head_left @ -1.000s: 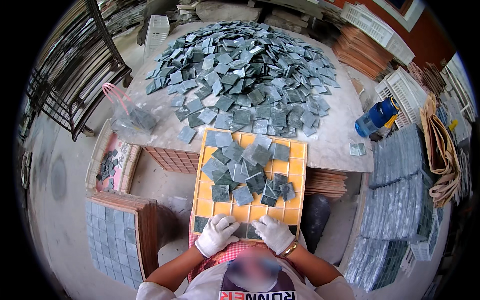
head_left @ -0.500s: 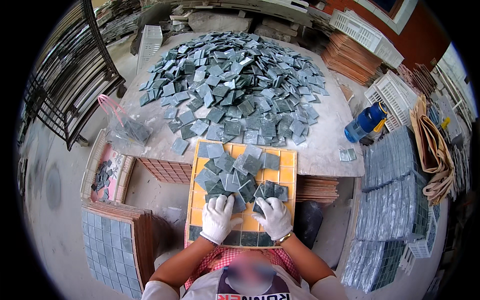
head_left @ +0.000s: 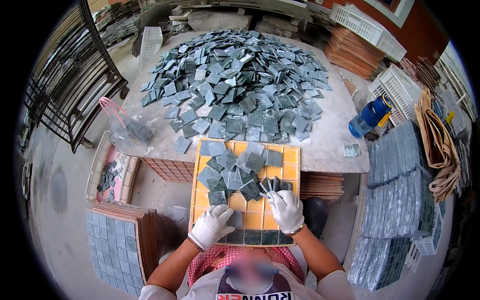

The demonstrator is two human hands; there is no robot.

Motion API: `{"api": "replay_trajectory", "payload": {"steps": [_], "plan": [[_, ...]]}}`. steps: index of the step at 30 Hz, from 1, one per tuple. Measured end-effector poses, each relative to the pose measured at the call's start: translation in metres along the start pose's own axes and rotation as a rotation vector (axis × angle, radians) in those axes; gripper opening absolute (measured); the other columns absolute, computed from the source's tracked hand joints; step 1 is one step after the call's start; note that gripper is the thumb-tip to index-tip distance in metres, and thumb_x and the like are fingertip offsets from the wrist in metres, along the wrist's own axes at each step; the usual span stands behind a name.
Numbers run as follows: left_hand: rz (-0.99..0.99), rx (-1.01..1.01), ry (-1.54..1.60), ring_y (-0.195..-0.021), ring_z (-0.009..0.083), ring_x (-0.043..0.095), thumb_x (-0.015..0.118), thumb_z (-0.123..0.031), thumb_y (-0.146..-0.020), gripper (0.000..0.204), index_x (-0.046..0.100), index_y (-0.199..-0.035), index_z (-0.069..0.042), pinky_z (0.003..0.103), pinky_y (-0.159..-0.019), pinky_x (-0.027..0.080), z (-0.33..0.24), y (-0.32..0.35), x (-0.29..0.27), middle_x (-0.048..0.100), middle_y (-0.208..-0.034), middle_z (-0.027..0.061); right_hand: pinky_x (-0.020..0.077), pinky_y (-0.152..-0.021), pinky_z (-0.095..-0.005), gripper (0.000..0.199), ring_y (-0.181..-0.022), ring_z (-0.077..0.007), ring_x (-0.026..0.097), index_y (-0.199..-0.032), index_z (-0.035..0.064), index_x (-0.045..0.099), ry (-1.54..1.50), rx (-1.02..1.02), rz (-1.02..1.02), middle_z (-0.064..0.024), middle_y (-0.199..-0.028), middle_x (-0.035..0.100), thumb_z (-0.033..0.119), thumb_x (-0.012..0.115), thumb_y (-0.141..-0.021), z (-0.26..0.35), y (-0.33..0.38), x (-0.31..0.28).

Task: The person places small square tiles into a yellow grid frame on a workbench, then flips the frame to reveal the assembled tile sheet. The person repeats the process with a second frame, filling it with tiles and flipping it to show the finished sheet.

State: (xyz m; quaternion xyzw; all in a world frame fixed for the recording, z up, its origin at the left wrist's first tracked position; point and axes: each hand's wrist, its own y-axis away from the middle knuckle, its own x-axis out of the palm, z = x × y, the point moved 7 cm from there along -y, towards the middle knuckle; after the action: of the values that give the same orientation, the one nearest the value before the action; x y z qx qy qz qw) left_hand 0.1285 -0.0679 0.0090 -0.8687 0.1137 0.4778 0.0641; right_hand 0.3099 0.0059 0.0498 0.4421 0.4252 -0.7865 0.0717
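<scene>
A yellow gridded tray (head_left: 199, 165) lies in front of me, with a loose heap of grey-green stone tiles (head_left: 227, 159) on its far half. Dark tiles (head_left: 253, 237) fill part of the row at its near edge. My left hand (head_left: 212, 223), in a white glove, has its thumb and fingers closed at the edge of a square stone tile (head_left: 235, 218) just above that row. Farther right, my gloved right hand (head_left: 287, 210) closes its fingertips on several tiles (head_left: 270, 185) tipped up on edge; its fingers partly hide them.
A large tile pile (head_left: 240, 75) covers much of the table (head_left: 330, 145) beyond the tray. A blue bottle (head_left: 369, 117) and a plastic bag (head_left: 131, 131) stand on it. Stacked tile sheets flank me at left (head_left: 112, 240) and right (head_left: 392, 205). A crate (head_left: 93, 180) sits left.
My left hand has drawn back left and nearer to me, a tile now showing at its fingers. My right hand has shifted right, and the tiles by it now stand on edge.
</scene>
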Motion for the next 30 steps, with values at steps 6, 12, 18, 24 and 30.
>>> {"api": "replay_trajectory", "payload": {"steps": [6, 12, 18, 24, 30], "plan": [[-0.101, 0.124, -0.058, -0.101, 0.0336, 0.056, 0.071, -0.021, -0.071, 0.051, 0.054, -0.116, -0.005, 0.041, -0.084, 0.049, -0.001, 0.008, 0.008, 0.053, -0.118, 0.0134, 0.0470, -0.067, -0.0361, 0.035, -0.078, -0.0222, 0.056, -0.102, 0.0073, 0.059, -0.274, -0.203, 0.320, -0.0043, -0.090, 0.051, 0.016, 0.072, -0.071, 0.047, 0.047, 0.012], [-0.166, 0.165, -0.008, -0.087, 0.0303, 0.062, 0.066, -0.021, -0.080, 0.031, 0.058, -0.106, -0.006, 0.037, -0.076, 0.053, -0.001, 0.012, 0.003, 0.059, -0.107, 0.0112, 0.0465, -0.081, -0.0373, 0.056, -0.095, -0.0258, 0.055, -0.113, 0.0079, 0.057, -0.195, 0.040, 0.418, -0.0075, -0.109, 0.053, 0.030, 0.077, -0.066, 0.025, 0.050, 0.026], [-0.270, -0.029, 0.247, -0.073, 0.0311, 0.062, 0.063, -0.016, -0.082, 0.012, 0.062, -0.090, -0.007, 0.038, -0.064, 0.051, 0.015, -0.014, -0.009, 0.061, -0.084, 0.0105, 0.0480, -0.079, -0.0373, 0.057, -0.096, -0.0265, 0.057, -0.113, 0.0070, 0.058, -0.233, 0.130, 0.501, -0.0083, -0.108, 0.053, 0.034, 0.077, -0.067, 0.021, 0.054, 0.033], [-0.265, -0.065, 0.246, -0.080, 0.0331, 0.061, 0.067, -0.016, -0.078, 0.023, 0.061, -0.099, -0.006, 0.040, -0.068, 0.051, 0.019, -0.005, 0.011, 0.059, -0.092, 0.0126, 0.0490, -0.080, -0.0377, 0.055, -0.097, -0.0291, 0.057, -0.112, 0.0062, 0.059, -0.077, 0.222, 0.500, -0.0107, -0.110, 0.052, 0.034, 0.077, -0.068, 0.030, 0.055, 0.033], [-0.054, -0.003, 0.101, -0.098, 0.0327, 0.057, 0.072, -0.018, -0.072, 0.051, 0.054, -0.117, -0.004, 0.041, -0.080, 0.050, 0.003, 0.001, 0.010, 0.048, -0.117, 0.0115, 0.0500, -0.081, -0.0359, 0.054, -0.094, -0.0256, 0.059, -0.112, 0.0044, 0.059, -0.323, 0.260, 0.445, -0.0124, -0.112, 0.055, 0.029, 0.079, -0.068, 0.012, 0.044, 0.031]]}}
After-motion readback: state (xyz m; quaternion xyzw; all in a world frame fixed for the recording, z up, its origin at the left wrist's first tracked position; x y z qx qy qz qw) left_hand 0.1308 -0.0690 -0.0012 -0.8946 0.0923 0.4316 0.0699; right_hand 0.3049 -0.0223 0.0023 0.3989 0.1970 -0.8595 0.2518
